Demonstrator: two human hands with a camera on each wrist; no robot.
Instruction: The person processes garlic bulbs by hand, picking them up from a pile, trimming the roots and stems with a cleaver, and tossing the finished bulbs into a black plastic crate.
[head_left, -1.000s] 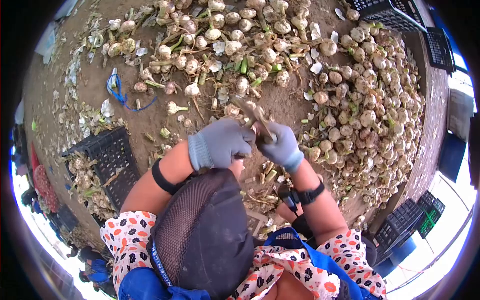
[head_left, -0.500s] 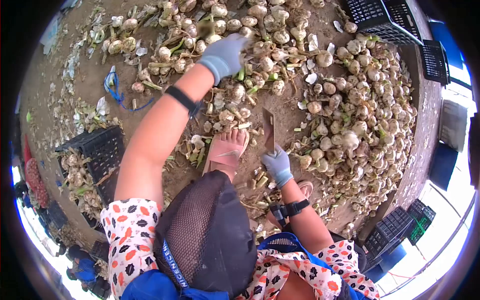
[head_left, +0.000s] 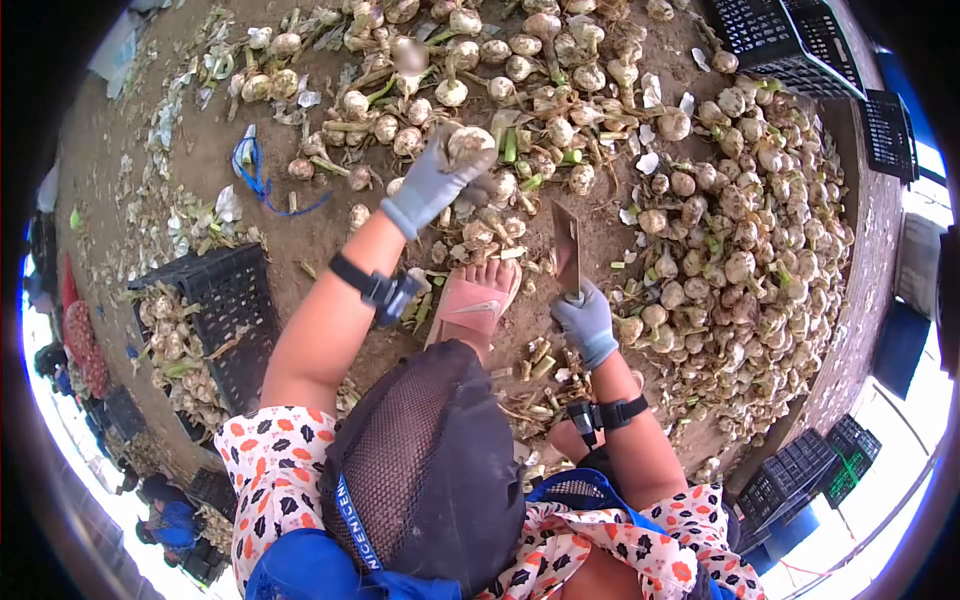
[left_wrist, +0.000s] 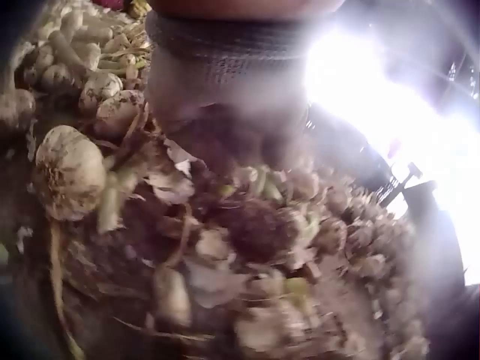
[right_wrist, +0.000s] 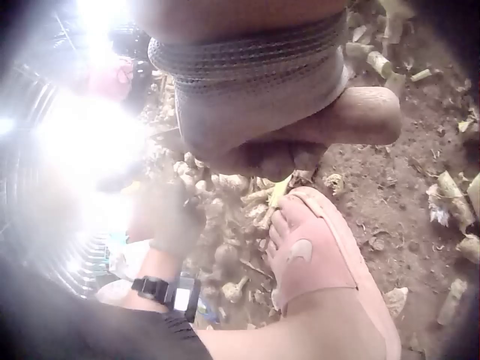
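My left hand (head_left: 430,188), in a grey glove, grips a garlic bulb (head_left: 470,146) in front of the spread of garlic on the ground. In the left wrist view the gloved hand (left_wrist: 225,105) is blurred, and the bulb it holds is not plain there. My right hand (head_left: 585,322), gloved too, holds a broad-bladed knife (head_left: 567,248) with the blade pointing forward. The butt of its wooden handle (right_wrist: 367,116) sticks out of the fist in the right wrist view. Between the hands is a foot in a pink sandal (head_left: 474,308).
A large heap of trimmed garlic bulbs (head_left: 740,240) lies at the right. Garlic with stems (head_left: 400,110) spreads across the front. A black crate (head_left: 230,310) with garlic stands at the left, and more black crates (head_left: 785,40) at the far right. Cut stems (head_left: 540,360) litter the ground by the feet.
The hands were together at the knife; then the left reached forward to the garlic. Now it is drawn back slightly with a bulb, while the right stays low with the knife.
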